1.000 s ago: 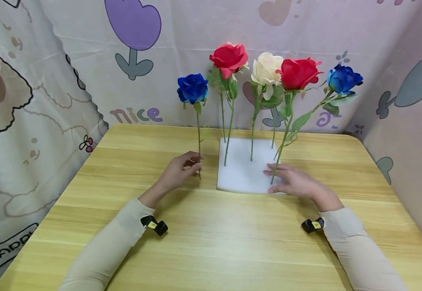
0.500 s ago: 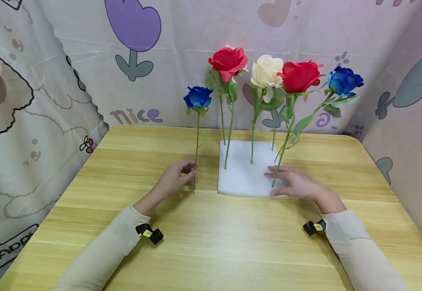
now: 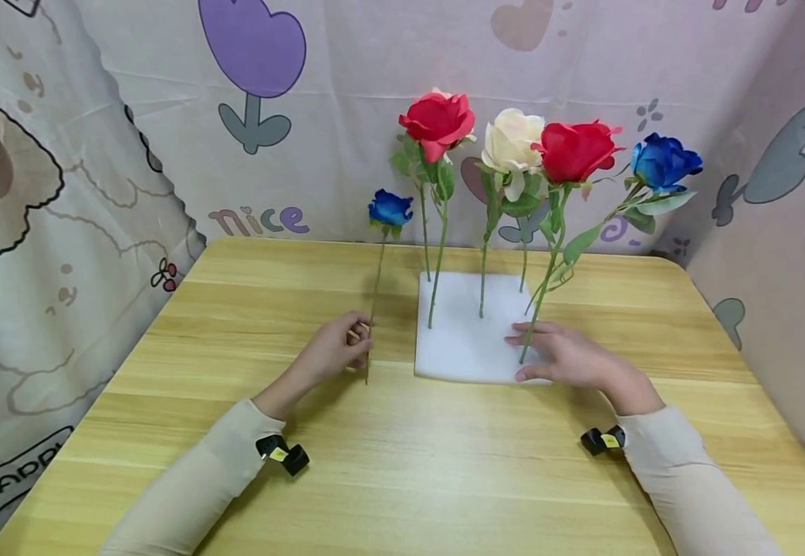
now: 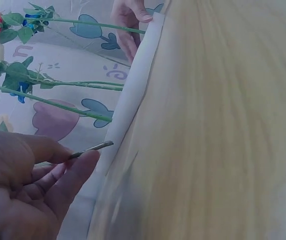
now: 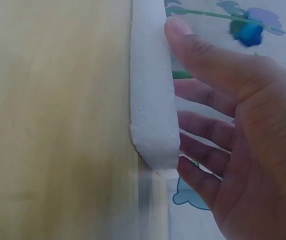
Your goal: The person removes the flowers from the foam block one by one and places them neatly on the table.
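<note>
A flat white block (image 3: 461, 355) that looks like foam holds tall roses by their thin green stems: a left red rose (image 3: 437, 126), a right red rose (image 3: 576, 152), a cream rose (image 3: 511, 143) and a leaning blue rose (image 3: 666, 164). The left hand (image 3: 333, 347) pinches a second blue rose (image 3: 391, 208) low on its stem, thumb and fingers pressed on it. This rose is just left of the block, apart from it, and its bottom end pokes out past the fingers. The right hand (image 3: 569, 355) has its fingers spread, touching the block near its front right corner. The surface (image 3: 409, 479) is stripy yellow wood.
</note>
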The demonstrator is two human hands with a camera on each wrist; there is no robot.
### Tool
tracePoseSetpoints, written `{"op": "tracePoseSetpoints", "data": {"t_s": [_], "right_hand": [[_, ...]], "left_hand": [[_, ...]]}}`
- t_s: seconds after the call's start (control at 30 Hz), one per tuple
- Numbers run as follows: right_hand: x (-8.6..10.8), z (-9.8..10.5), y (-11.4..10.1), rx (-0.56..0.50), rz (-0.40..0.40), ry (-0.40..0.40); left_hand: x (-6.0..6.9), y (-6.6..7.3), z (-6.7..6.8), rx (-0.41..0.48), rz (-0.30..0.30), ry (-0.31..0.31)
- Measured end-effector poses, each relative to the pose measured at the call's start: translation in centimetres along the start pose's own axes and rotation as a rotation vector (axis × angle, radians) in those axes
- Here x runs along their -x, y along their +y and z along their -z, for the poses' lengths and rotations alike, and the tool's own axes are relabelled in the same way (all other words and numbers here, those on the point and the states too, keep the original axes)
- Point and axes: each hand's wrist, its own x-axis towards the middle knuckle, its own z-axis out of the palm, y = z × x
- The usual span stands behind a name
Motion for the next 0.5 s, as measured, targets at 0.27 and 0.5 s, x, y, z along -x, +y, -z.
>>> {"op": "tracePoseSetpoints", "data": {"t_s": [0.27,0.5], "right_hand": [[0.0,-0.3,0.3,0.043,0.045,0.039],[0.1,-0.4,0.4,0.058,0.07,0.057]], "left_hand": [[0.0,-0.3,-0.6,0.017,0.08,-0.02],[-0.3,-0.9,-1.3,0.03,0.142,-0.054]]}}
